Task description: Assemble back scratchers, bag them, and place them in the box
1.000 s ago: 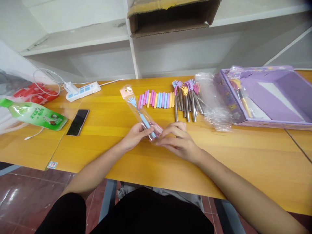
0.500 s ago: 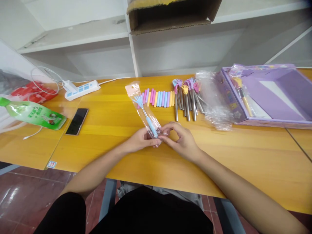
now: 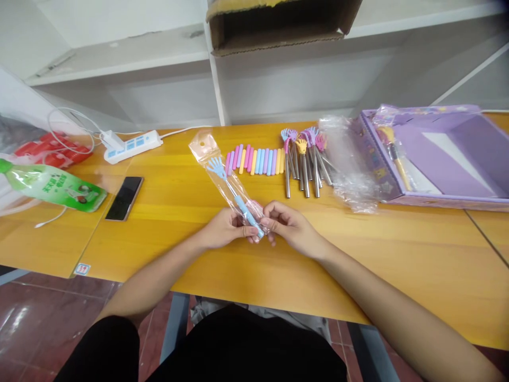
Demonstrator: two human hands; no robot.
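A blue back scratcher with a hand-shaped head lies inside a clear plastic bag, tilted with its head up and to the left. My left hand is closed on the handle end through the bag, thumb on top. On the other side, my right hand pinches the bag's edge beside the handle's lower end. Behind the bag is a row of pink, purple, yellow and blue handle sleeves. Right of them sit several metal-shafted scratcher heads in a bunch.
A pile of clear bags rests against a purple box holding a bagged yellow scratcher. To the left are a phone, a green bottle, a power strip and red packets. A cardboard box occupies the shelf above.
The bagged scratcher's head end has swung slightly left and its handle end has shifted a little right and down. My right hand's fingers have curled in closer around the bag's edge.
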